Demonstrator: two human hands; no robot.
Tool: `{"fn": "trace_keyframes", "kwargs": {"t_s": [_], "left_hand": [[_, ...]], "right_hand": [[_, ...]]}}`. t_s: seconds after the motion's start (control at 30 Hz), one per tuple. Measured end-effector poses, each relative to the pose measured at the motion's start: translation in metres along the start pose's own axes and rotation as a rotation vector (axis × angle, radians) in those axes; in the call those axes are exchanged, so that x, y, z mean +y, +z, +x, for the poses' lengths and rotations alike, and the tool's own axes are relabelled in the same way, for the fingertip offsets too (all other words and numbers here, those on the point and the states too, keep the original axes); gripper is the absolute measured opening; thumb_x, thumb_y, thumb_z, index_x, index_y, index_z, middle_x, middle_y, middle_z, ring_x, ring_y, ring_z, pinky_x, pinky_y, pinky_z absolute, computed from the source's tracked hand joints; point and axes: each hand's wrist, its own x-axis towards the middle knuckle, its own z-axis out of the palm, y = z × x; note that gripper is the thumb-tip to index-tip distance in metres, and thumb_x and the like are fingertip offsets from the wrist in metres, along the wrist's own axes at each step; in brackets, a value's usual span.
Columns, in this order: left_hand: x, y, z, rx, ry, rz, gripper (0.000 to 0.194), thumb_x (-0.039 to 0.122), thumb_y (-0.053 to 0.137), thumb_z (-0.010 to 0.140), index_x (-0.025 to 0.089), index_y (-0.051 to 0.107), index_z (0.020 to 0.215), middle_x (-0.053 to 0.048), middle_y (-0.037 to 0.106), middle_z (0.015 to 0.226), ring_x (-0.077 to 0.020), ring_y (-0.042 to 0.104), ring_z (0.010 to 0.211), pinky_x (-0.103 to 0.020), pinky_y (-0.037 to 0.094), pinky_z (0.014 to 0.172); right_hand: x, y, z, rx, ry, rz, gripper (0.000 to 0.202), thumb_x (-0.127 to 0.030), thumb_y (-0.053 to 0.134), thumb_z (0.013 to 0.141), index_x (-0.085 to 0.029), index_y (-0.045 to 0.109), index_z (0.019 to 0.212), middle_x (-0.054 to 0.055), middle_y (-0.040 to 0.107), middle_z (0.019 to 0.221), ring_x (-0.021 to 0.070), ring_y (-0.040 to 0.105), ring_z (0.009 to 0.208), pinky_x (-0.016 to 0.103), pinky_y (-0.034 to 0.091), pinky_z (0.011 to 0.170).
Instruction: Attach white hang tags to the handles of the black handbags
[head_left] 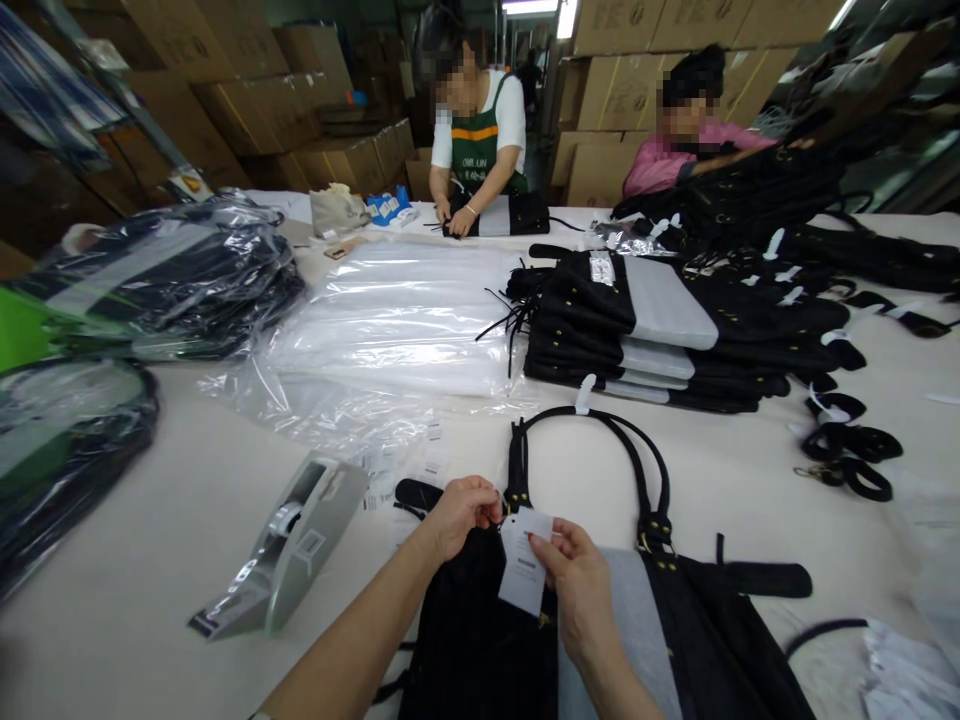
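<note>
A black handbag (480, 640) with a pale grey wrap band lies in front of me, its looped handles (634, 455) pointing away. My right hand (581, 580) pinches a white paper hang tag (523, 565) with printed lines and a barcode. Just left of the tag, beside the base of one handle, my left hand (465, 515) has its fingertips pressed together. Whatever they pinch, perhaps the tag's string, is too small to make out. A white tie (585, 394) is fastened around the handles.
Left of the bag stands a grey tape dispenser (300, 545). Beyond are clear plastic bags (405, 320), stacked black handbags (630, 310) and plastic-wrapped bags (165, 275). Black straps (851, 450) lie at right. Two people (480, 120) work across the table, with cardboard boxes (247, 120) behind.
</note>
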Motion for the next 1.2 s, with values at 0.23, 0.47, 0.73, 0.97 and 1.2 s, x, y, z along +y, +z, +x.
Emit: {"fn": "trace_keyframes", "kwargs": {"t_s": [0.23,0.47,0.73,0.97,1.2], "left_hand": [[0.004,0.005,-0.004,-0.048,-0.016,0.210,0.005,0.019,0.050,0.054,0.016,0.051,0.058,0.002,0.053,0.047,-0.0098,0.047,0.046,-0.022,0.029,0.048],[-0.018,0.023,-0.022,0.090,0.133,0.511,0.012,0.007,0.052,0.053,0.018,0.049,0.056,0.008,0.043,0.049,-0.0083,0.039,0.050,-0.021,0.027,0.052],[-0.029,0.018,-0.023,0.070,0.143,0.567,0.009,0.010,0.054,0.057,0.017,0.050,0.059,0.007,0.043,0.053,-0.0090,0.041,0.052,-0.020,0.029,0.051],[-0.037,0.017,-0.026,0.003,0.174,0.563,0.014,0.009,0.051,0.053,0.018,0.049,0.062,0.006,0.043,0.054,-0.0094,0.039,0.052,-0.020,0.026,0.050],[-0.028,0.013,-0.028,0.052,0.175,0.249,0.011,0.011,0.048,0.052,0.017,0.050,0.061,0.005,0.045,0.053,-0.0089,0.038,0.051,-0.021,0.027,0.051]], "right_hand": [[0.038,0.024,-0.038,-0.163,-0.103,-0.618,0.014,-0.010,0.050,0.061,-0.021,0.050,0.071,-0.001,0.059,0.056,0.0167,0.057,0.055,0.026,0.039,0.052],[0.020,-0.003,-0.034,-0.031,-0.374,-0.946,0.023,-0.026,0.036,0.079,-0.018,0.052,0.093,0.011,0.060,0.090,0.0221,0.060,0.078,0.031,0.043,0.066],[0.011,-0.012,0.003,-0.048,-0.037,-0.621,0.013,-0.029,0.054,0.062,-0.019,0.054,0.070,-0.002,0.054,0.053,0.0162,0.049,0.052,0.027,0.031,0.052],[-0.020,-0.030,0.012,-0.125,0.091,-0.357,0.008,-0.024,0.052,0.055,-0.019,0.049,0.050,-0.005,0.049,0.043,0.0105,0.043,0.043,0.023,0.029,0.045],[-0.037,-0.025,0.008,-0.164,0.232,-0.155,0.012,-0.025,0.057,0.052,-0.017,0.048,0.052,-0.008,0.041,0.037,0.0041,0.029,0.034,0.019,0.012,0.039]]}}
